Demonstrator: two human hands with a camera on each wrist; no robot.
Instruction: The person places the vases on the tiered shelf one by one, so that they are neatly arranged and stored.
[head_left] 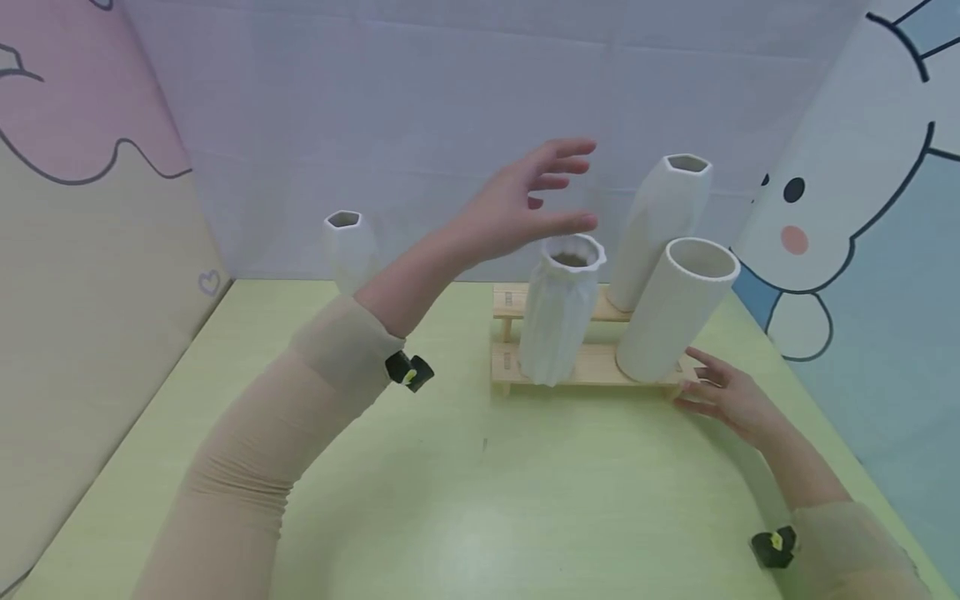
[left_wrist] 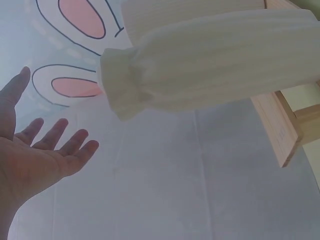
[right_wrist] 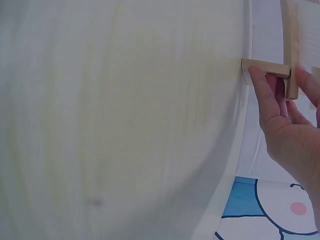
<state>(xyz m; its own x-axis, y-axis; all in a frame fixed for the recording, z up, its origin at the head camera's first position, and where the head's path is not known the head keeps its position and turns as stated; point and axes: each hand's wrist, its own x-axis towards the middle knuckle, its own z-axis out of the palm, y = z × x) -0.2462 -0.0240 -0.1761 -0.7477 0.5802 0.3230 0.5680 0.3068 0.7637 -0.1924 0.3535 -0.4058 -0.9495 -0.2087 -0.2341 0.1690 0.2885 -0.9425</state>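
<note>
Three white vases stand on a two-tier wooden stand (head_left: 597,364) near the back edge of the worktop (head_left: 480,492), towards its back right corner. On the lower front tier, a fluted vase (head_left: 555,321) with a ruffled rim is at the left and a smooth cylindrical vase (head_left: 670,317) at the right; a tall faceted vase (head_left: 663,217) is on the rear tier, behind the cylinder. The left hand (head_left: 521,198) is in the air by the ruffled rim, fingers and thumb spread, and the left wrist view shows a gap between hand and vase. The right hand (head_left: 731,406) pinches the stand's right end, fingers against the front leg (right_wrist: 265,66) and thumb at the shelf board. A smaller faceted vase (head_left: 351,252) is near the worktop's back edge, left of centre, its lower part hidden by the left sleeve (head_left: 247,450). Pale lilac cloth (head_left: 420,108) hangs beyond the back edge, and a cartoon-printed panel (head_left: 900,350) runs along the right edge.
</note>
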